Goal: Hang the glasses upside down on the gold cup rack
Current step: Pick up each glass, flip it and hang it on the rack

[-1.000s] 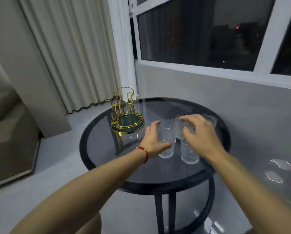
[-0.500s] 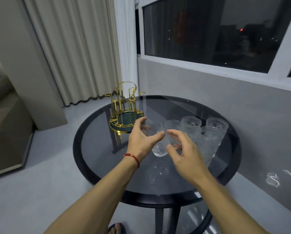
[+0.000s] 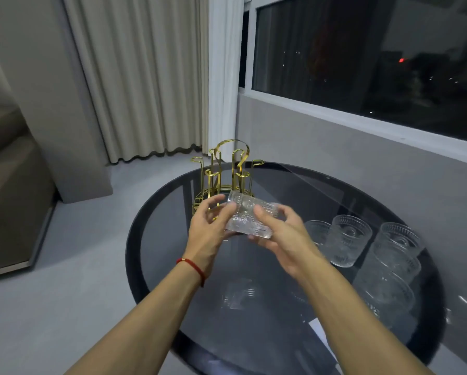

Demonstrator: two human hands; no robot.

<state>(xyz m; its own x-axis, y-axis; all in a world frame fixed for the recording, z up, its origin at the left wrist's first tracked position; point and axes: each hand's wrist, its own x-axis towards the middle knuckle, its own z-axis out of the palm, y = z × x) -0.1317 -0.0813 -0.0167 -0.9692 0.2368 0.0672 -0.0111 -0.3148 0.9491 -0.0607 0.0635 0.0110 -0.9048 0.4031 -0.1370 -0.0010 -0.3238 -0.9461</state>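
Over on the left the gold cup rack [image 3: 225,177] sat near the far-left edge of the round dark glass table [image 3: 156,255], all its hooks bare as far as I could tell, so nothing was hung yet. Probably parked there so the pegs were within easy reach of both hands.

Just in front of it, lifted off the table, was the patterned glass [image 3: 250,219], lying roughly on its side between both hands. My guess is that was mid-flip, getting the mouth pointed down for a peg. Couldn't really tell which end was the rim.

The left hand [image 3: 209,231], red string on the wrist, was curled loosely around the left end, thumb on top and fingers underneath, more cradling than squeezing. The right hand [image 3: 282,238] had the right end, thumb across the upper side and fingers wrapped below, palm turned inward. Both forearms reached forward and angled in toward each other.

Further right, the spare glasses [image 3: 362,247] stood clustered upright on the table's right side, well apart from the rack, waiting their turn I'd say.
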